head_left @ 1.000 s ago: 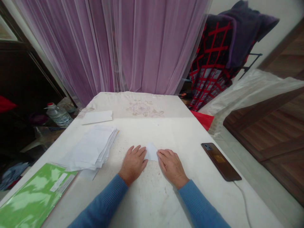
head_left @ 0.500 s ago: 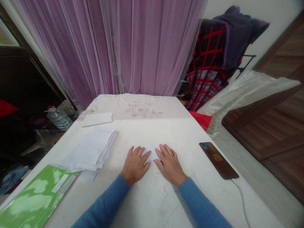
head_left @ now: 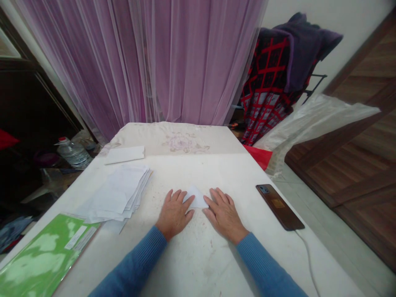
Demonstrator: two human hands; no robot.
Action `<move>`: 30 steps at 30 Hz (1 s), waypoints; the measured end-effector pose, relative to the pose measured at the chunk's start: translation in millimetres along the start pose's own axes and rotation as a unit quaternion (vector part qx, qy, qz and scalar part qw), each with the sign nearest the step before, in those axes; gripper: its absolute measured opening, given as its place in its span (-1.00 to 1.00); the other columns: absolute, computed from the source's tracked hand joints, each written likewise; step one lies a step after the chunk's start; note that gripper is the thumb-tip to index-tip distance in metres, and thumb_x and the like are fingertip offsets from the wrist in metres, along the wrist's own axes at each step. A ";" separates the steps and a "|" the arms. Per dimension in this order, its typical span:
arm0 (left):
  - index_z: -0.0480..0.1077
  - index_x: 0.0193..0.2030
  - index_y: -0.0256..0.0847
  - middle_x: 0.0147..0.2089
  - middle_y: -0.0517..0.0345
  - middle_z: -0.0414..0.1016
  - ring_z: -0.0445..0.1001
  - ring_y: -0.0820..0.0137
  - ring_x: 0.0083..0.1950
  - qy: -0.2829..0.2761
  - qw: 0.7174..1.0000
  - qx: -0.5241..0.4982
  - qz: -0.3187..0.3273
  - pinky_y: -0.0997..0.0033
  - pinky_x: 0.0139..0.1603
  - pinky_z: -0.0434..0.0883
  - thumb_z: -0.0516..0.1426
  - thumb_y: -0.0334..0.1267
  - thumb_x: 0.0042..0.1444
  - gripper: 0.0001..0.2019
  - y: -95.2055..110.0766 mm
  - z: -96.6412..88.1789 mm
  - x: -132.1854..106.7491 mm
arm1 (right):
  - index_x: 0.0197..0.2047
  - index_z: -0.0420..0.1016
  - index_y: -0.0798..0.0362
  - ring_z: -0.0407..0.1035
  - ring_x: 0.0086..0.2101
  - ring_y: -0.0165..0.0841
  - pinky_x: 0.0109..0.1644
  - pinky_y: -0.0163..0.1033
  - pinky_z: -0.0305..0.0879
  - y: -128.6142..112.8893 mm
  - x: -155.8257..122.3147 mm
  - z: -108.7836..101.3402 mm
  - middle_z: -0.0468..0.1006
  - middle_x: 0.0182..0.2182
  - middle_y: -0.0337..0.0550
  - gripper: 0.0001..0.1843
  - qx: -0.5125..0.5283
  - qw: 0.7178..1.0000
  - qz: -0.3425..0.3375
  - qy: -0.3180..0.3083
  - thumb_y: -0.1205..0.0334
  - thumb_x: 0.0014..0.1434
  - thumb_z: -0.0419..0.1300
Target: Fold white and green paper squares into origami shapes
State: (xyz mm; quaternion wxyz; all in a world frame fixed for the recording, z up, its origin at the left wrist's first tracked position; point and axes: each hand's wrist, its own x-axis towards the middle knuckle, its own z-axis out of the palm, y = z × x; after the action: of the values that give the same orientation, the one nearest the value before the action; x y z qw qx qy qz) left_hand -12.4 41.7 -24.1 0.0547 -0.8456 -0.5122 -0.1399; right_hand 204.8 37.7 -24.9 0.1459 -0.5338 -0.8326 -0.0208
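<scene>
A small white folded paper [head_left: 196,198], roughly triangular with its point away from me, lies flat on the white tablecloth [head_left: 192,255]. At its left edge rests my left hand [head_left: 175,212], palm down with fingers spread, the index fingertip on the paper. My right hand [head_left: 223,214] lies palm down on the other side, fingers apart, its index fingertip touching the right corner. Neither hand grips anything. The undersides of both hands are hidden.
Left of my hands lies a loose stack of white paper sheets [head_left: 119,192], with a flat white pad [head_left: 125,155] behind it and a green plastic-covered packet [head_left: 46,255] nearer me. A brown phone [head_left: 280,207] with a cable [head_left: 307,255] lies at the right.
My right hand has shifted slightly right, so more of the folded paper shows between my hands. The whole view has moved a little.
</scene>
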 end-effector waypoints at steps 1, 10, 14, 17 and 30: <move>0.35 0.21 0.01 0.18 0.00 0.42 0.31 0.11 0.22 -0.002 1.000 0.001 -0.001 -0.10 0.29 0.12 0.05 -0.03 0.24 -0.58 0.2 0.0 0.0 | 0.19 0.41 -0.06 0.03 0.29 -0.04 0.25 0.15 0.02 -0.7 1.9 0.2 0.26 0.27 0.08 -0.59 0.001 1.000 0.000 0.002 0.08 0.31 0.08; 0.38 0.18 -0.10 -0.01 -0.02 0.48 0.39 0.14 0.05 -0.027 0.999 0.020 0.000 -0.07 0.26 0.13 0.04 0.00 0.24 -0.57 3.3 -11.2 19.2 | 0.23 0.36 -0.04 0.04 0.28 -0.04 0.25 0.15 0.03 -9.0 16.4 8.1 0.26 0.27 0.09 -0.53 0.003 1.000 0.004 0.002 0.02 0.32 0.05; 0.40 0.15 -0.15 -0.07 -0.05 0.47 0.41 0.14 -0.02 -0.036 0.999 0.037 -0.005 -0.03 0.17 0.18 0.01 0.00 0.25 -0.57 4.3 -14.7 34.1 | 0.24 0.34 -0.05 0.04 0.29 -0.06 0.25 0.15 0.03 -8.5 12.5 9.3 0.25 0.28 0.07 -0.53 0.011 1.000 0.007 0.000 0.03 0.31 0.06; 0.38 0.15 -0.16 -0.06 -0.07 0.47 0.40 0.13 -0.02 -0.042 0.999 0.034 0.000 -0.01 0.15 0.20 0.04 0.03 0.22 -0.54 2.0 -15.6 34.2 | 0.24 0.34 -0.06 0.03 0.29 -0.06 0.25 0.15 0.02 -3.8 6.1 8.2 0.23 0.29 0.07 -0.51 0.020 1.000 0.003 -0.004 0.03 0.28 0.10; 0.41 0.10 -0.11 0.12 0.05 0.51 0.42 0.27 0.13 -0.066 0.990 -0.001 0.122 0.08 0.30 0.14 0.06 -0.17 0.27 -0.70 -43.0 -19.5 10.4 | 0.17 0.44 -0.09 0.07 0.28 -0.09 0.26 0.07 0.04 7.2 5.6 -2.0 0.26 0.28 0.01 -0.52 0.061 0.997 0.015 -0.037 0.05 0.19 0.20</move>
State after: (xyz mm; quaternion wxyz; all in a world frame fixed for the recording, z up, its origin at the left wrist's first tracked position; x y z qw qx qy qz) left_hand -49.3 66.2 -4.7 0.0362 -0.9093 -0.4075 -0.0769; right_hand 209.6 45.3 -22.3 0.1478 -0.5366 -0.8291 0.0520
